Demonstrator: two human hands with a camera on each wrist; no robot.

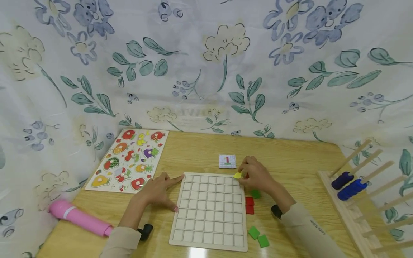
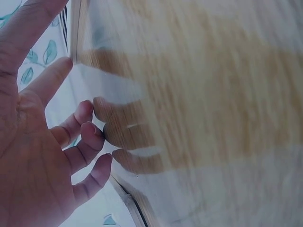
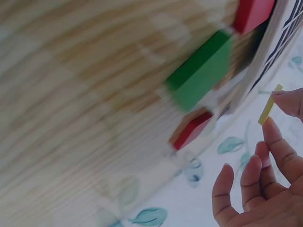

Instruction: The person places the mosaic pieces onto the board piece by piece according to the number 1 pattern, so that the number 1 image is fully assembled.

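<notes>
A pale wooden grid board with square cells lies at the table's middle. My left hand touches its left edge, index finger at the far corner and thumb lower down, fingers spread. At the board's far right corner my right hand pinches a thin yellow square tile between thumb and index finger. Beside the board's right edge lie red tiles and green tiles. A green tile and a red tile rest near the right hand. A small pattern card lies beyond the board.
A fruit puzzle board lies at the back left. A pink cylindrical object is at the front left. On the right stands a wooden peg rack with dark blue rings. Floral cloth hangs behind the table.
</notes>
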